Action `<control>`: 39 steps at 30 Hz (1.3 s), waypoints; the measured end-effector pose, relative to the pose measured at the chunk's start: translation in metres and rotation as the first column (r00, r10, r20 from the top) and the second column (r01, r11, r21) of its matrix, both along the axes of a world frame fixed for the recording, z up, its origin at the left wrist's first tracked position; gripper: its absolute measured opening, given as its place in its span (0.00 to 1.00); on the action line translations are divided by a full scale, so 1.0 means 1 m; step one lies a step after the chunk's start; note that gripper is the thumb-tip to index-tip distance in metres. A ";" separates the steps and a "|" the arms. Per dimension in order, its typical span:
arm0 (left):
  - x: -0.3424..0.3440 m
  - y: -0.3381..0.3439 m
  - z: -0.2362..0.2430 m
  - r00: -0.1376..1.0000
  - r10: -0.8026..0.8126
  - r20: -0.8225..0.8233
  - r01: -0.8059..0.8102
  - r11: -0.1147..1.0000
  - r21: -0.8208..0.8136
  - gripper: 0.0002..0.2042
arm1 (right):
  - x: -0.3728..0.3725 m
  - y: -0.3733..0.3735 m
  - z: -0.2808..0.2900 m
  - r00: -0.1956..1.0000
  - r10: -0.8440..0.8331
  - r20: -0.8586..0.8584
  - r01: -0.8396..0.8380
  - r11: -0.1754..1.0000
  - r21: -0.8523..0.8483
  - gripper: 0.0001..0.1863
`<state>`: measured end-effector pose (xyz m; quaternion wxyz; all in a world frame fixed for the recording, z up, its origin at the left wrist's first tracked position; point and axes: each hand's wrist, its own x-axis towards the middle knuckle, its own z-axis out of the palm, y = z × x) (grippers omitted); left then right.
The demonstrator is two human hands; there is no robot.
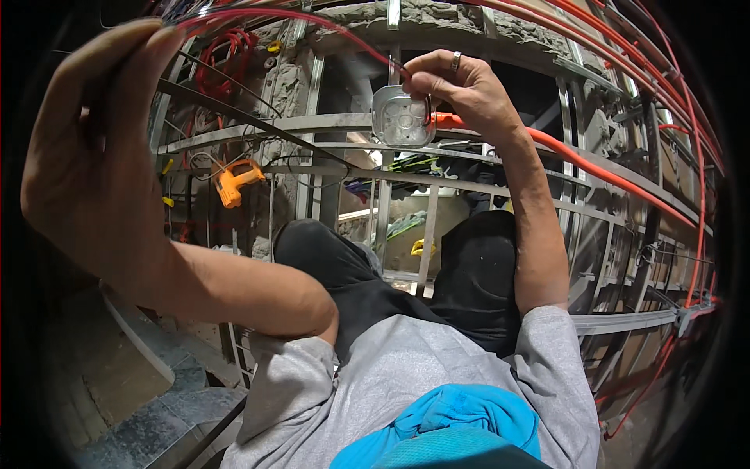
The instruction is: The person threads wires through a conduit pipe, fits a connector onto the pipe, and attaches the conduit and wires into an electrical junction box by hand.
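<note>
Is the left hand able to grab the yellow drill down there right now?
Probably not. The left hand is raised high, pinching a red wire, while the yellow drill hangs well beyond it, behind the metal framing bars.

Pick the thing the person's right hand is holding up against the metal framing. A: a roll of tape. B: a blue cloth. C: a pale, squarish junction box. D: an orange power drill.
C: the right hand grips a pale junction box at the metal framing, with an orange conduit running off from it.
</note>
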<state>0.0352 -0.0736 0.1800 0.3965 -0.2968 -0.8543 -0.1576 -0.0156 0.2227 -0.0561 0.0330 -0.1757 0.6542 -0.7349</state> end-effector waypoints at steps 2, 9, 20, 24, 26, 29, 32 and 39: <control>-0.013 -0.014 0.006 0.997 -0.062 -0.038 0.057 0.990 -0.126 0.07 | -0.001 0.000 0.004 0.994 -0.071 0.084 0.064 0.994 0.085 0.18; 0.002 -0.024 -0.032 0.994 0.107 -0.008 -0.106 0.991 0.078 0.08 | -0.003 -0.001 -0.004 0.996 0.033 0.085 -0.036 0.999 0.027 0.23; -0.006 -0.067 -0.058 1.000 -0.026 0.004 0.024 0.977 0.212 0.10 | -0.002 -0.015 0.000 0.999 -0.048 -0.015 0.050 0.985 0.164 0.20; -0.005 -0.068 -0.064 0.992 -0.128 0.017 0.111 0.914 0.389 0.10 | -0.001 -0.014 0.002 0.999 -0.022 0.023 0.020 0.996 0.088 0.18; -0.005 -0.069 -0.064 0.988 -0.156 0.019 0.133 0.895 0.426 0.11 | 0.001 -0.015 0.001 1.000 -0.019 0.009 0.018 0.996 0.089 0.18; -0.005 -0.073 -0.061 0.980 -0.201 -0.011 0.191 0.907 0.376 0.11 | 0.001 -0.017 0.000 0.999 -0.035 -0.002 0.035 0.999 0.007 0.18; -0.009 -0.069 -0.062 0.973 -0.221 -0.062 0.229 0.917 0.328 0.10 | 0.001 -0.014 0.002 0.998 -0.043 -0.036 0.042 0.999 -0.032 0.18; -0.013 -0.070 -0.064 0.963 -0.246 -0.112 0.269 0.910 0.315 0.10 | 0.002 -0.011 0.001 0.999 -0.047 0.017 0.047 0.998 -0.035 0.18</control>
